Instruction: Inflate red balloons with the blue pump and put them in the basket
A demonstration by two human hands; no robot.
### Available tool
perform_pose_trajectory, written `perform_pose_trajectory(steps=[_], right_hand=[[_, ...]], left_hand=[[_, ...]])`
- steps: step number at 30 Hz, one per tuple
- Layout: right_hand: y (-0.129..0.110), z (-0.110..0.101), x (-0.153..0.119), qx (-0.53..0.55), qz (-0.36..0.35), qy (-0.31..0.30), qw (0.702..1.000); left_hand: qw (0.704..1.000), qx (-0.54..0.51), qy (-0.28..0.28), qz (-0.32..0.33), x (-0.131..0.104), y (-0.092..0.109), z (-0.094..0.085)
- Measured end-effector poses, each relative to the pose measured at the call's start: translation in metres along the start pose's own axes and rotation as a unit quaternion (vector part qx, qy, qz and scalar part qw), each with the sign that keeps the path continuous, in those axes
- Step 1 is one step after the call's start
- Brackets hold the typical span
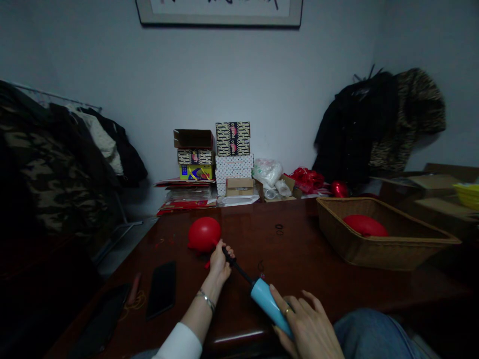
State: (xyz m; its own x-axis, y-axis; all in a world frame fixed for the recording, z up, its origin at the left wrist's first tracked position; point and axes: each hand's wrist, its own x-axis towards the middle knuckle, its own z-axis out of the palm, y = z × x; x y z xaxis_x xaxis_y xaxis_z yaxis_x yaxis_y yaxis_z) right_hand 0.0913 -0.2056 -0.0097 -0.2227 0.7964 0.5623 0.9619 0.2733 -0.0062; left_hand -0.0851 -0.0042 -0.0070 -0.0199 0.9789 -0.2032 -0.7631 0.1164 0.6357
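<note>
Balloon at one end, pump in both hands

Left hand was closed at the balloon, fingers clamped together around its neck and the black end of the pump; likely a pinch to keep the rubber seated and air from slipping out. Exact contact under the fingers could not be told. Right hand was wrapped over the blue barrel, thumb side low, fingers across the top, probably so the barrel could slide along the stem while the far end was held steady. Pump lay slantwise, barrel near the body, stem pointing away and to the left, which seemed to suit two arms reaching from the seat.

Balloon was rounded, over the left part of the table, just beyond the left hand; whether it touched the wood could not be told. Basket stood on the right with a red balloon inside, its raised walls apt to stop a light thing rolling off. Phone lay flat on the left, beside a yellow string, both apart from the pump, so out of the stroke's way. Small black loops lay beyond the pump, well apart from the hands
</note>
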Motion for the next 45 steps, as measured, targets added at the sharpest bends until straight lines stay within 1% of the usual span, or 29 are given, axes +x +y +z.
perform_pose_trajectory(steps=[4,6,9,14,22,26,30,34,37,41,45], right_hand=[[0.006,-0.005,-0.009,-0.009,-0.018,0.025,0.999],[0.005,-0.005,-0.010,-0.013,-0.013,0.021,1.000],[0.003,-0.005,-0.007,-0.011,0.005,-0.003,1.000],[-0.003,-0.004,0.003,0.008,0.027,-0.035,0.999],[-0.019,0.000,0.030,0.005,0.075,-0.100,0.992],[-0.024,0.005,0.041,-0.003,0.087,-0.110,0.990],[-0.027,0.008,0.044,-0.012,0.089,-0.114,0.989],[-0.029,0.008,0.041,-0.003,0.083,-0.109,0.991],[-0.025,0.006,0.034,0.006,0.071,-0.097,0.993],[-0.013,0.002,0.019,0.013,0.050,-0.077,0.996],[0.000,-0.002,0.002,0.013,0.023,-0.046,0.999]], left_hand=[[1.000,-0.007,0.014,-0.005,0.001,0.005,0.001],[1.000,-0.010,0.009,-0.011,0.000,0.006,0.002],[1.000,-0.018,-0.002,-0.014,-0.002,0.006,0.002],[1.000,-0.023,-0.006,-0.015,-0.007,-0.001,0.004],[0.999,0.002,-0.008,-0.031,-0.025,-0.022,0.012],[0.999,0.016,-0.005,-0.044,-0.031,-0.029,0.012],[0.999,0.013,-0.001,-0.045,-0.030,-0.029,0.011],[1.000,0.017,0.010,-0.024,-0.026,-0.023,0.010],[1.000,0.017,0.012,-0.013,-0.019,-0.018,0.007],[1.000,0.016,0.019,0.002,-0.006,-0.010,0.000],[1.000,0.010,0.012,0.003,0.003,-0.003,-0.005]])
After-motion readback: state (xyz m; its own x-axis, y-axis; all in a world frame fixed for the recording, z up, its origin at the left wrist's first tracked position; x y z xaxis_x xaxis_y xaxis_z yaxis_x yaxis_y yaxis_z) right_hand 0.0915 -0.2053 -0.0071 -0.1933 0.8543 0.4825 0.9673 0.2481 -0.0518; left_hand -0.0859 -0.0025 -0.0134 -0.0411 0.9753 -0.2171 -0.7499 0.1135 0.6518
